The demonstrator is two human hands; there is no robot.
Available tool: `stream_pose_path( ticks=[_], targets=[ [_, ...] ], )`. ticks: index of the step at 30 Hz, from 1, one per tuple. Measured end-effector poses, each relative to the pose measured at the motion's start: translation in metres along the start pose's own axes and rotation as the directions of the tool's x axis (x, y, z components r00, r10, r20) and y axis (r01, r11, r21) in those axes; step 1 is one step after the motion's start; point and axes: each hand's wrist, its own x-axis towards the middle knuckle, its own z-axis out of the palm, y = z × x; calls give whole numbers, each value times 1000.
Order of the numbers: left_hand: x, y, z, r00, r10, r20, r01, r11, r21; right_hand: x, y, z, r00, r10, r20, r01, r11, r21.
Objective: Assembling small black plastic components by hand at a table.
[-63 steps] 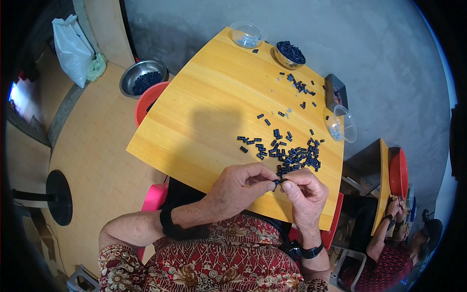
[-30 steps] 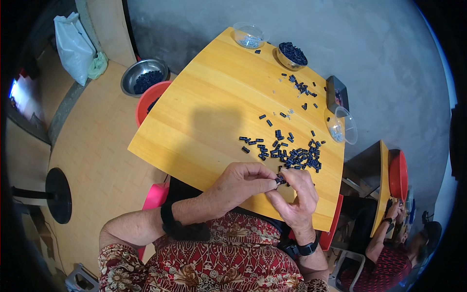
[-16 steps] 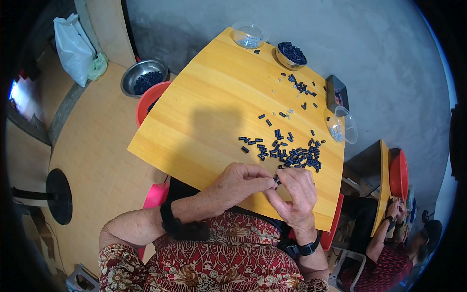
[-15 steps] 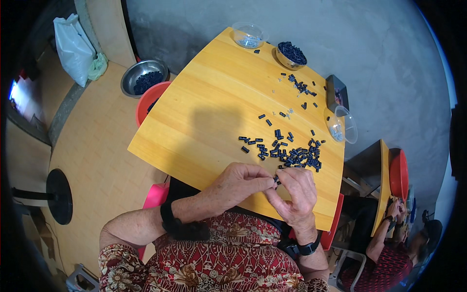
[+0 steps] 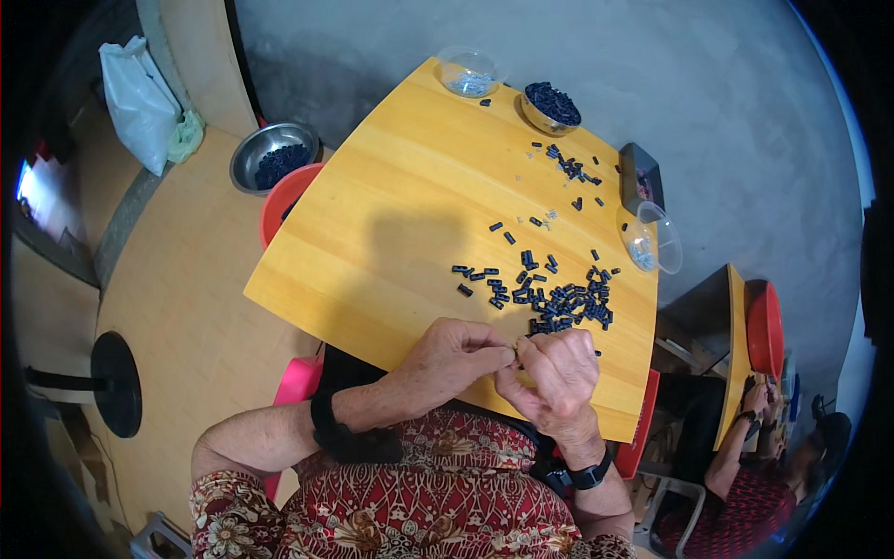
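Head | left hand (image 5: 447, 359), right hand (image 5: 559, 373) pinch small part (image 5: 515, 351) | pile (image 5: 563, 303) just beyond

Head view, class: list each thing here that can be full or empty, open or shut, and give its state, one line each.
left hand: fingertips pinched against the right hand, what they hold is hidden
right hand: fingers curled, pinched against the left
small metal bowl: heaped with dark pieces
clear bowl: nearly empty
clear tilted container: overhanging the table edge
floor metal bowl: partly filled with dark pieces

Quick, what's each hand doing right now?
Left hand: fingertips pinched shut against the right hand's, the held thing hidden.
Right hand: pinched too; cannot tell what it holds.
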Motion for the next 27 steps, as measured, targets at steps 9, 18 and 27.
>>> stream_pose_path(
  ticks=[9, 18, 27],
  targets=[
    [1, 6, -3, 998, -57, 9, 57, 998, 39, -1, 2, 3, 1000, -4, -2, 4, 999, 35],
    [6, 3, -6, 999, 4, 41, 5, 980, -197, -2, 8, 16, 984, 165, -72, -145, 963, 226],
    [6, 2, -5, 1000, 16, 19, -11, 973, -231, -7, 4, 12, 964, 265, 1, -259, 942, 214]
  ],
)
